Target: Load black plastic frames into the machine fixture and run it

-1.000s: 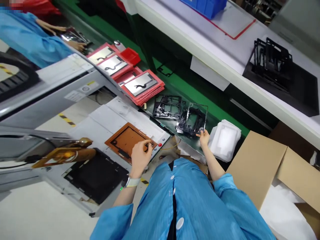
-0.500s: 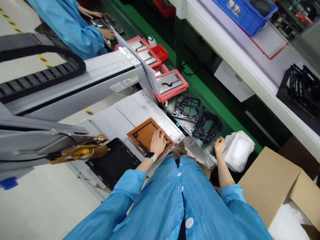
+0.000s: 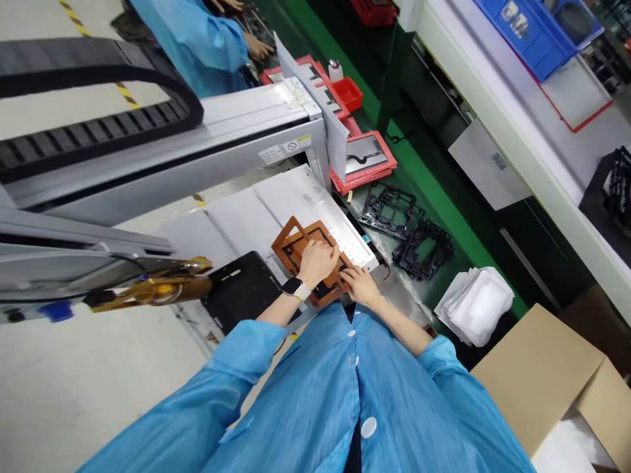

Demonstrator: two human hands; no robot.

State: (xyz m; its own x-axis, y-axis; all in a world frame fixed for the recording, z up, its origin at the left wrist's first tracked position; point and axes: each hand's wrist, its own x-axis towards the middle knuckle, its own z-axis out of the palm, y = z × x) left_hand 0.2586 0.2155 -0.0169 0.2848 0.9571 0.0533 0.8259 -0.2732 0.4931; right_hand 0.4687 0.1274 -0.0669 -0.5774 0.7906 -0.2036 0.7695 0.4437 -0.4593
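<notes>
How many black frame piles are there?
3: one pile on the bench, another pile beside it, third pile on black mat, cut off at right; some may be hidden.

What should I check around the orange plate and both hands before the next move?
1. Left hand over the orange plate: ok.
2. Right hand at the plate's right-hand edge: ok.
3. Orange frame square with the plate: not ok, it sits askew.
4. Gold-coloured machine head clear of both hands: ok, off to the left.
5. Black frames apart from the hands: ok, on the bench.
6. Left hand's grip: cannot tell, the hand hides the contact.
</notes>
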